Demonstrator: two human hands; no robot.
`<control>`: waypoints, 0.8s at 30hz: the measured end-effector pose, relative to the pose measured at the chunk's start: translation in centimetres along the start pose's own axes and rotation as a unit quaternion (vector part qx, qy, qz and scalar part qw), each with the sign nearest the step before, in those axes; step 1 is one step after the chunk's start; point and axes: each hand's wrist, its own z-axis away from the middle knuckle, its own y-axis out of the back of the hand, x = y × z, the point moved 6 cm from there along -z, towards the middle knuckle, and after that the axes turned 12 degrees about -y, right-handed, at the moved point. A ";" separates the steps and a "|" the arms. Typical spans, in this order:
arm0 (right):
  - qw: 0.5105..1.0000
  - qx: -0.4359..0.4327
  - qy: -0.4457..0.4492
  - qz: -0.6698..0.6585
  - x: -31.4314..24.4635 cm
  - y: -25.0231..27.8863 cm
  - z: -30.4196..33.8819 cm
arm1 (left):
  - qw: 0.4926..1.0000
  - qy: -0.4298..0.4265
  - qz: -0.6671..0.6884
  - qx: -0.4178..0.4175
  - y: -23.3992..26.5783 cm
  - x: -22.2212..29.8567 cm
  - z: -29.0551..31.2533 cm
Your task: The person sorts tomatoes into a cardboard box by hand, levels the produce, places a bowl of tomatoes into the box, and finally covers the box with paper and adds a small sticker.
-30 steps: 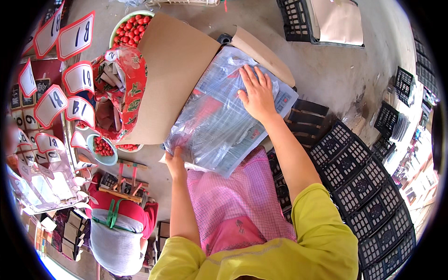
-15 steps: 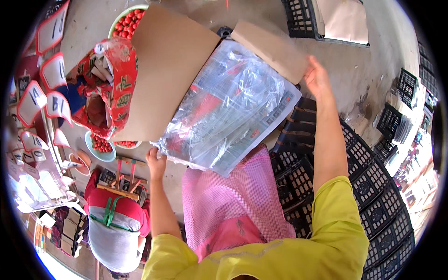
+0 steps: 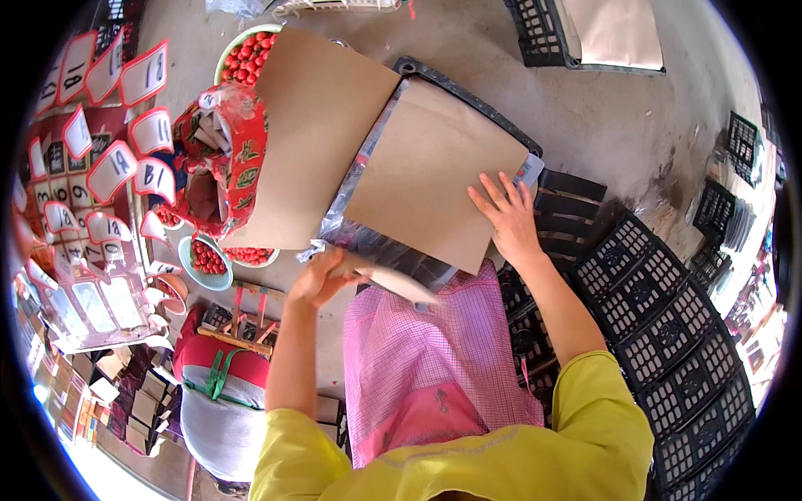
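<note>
Over the black crate in front of the pink apron, a square cardboard flap is laid nearly flat, with clear plastic shown along its left and near edges. On the right-hand side of that flap, the right hand is set palm down, its grip loose, the fingers spread and nothing grasped. At the near left corner, the end of a narrow flap is held by the left hand, whose grip is closed on the cardboard; the strip itself is blurred. To the left, a wide flap is spread outward, and its left edge is overlapped by a red bag. Around the bag, small red fruit is held in a green bowl and a pale blue bowl. To the right, a row of black crates is lined up, and beside the left forearm a person's grey back is seen bent over
</note>
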 end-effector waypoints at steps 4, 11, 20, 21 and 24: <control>1.000 -0.011 0.016 -0.016 -1.1 -2.1 0.8 | 0.987 -0.098 0.081 0.098 -0.6 -1.7 -6.0; 0.997 -0.039 -0.008 -0.063 -1.5 -4.1 3.8 | 0.928 -0.124 -0.347 0.045 -6.1 -0.6 -7.2; 0.374 0.009 -0.504 -0.779 7.6 -15.5 6.7 | 0.565 -0.251 -0.786 0.023 -10.3 -2.2 -6.6; 0.330 -0.009 -0.486 -0.809 8.3 -17.3 5.4 | 0.573 -0.245 -0.782 0.018 -10.3 -2.4 -6.8; 0.281 -0.077 -0.451 -0.843 9.7 -24.0 4.0 | 0.581 -0.235 -0.779 0.007 -10.8 -2.5 -7.2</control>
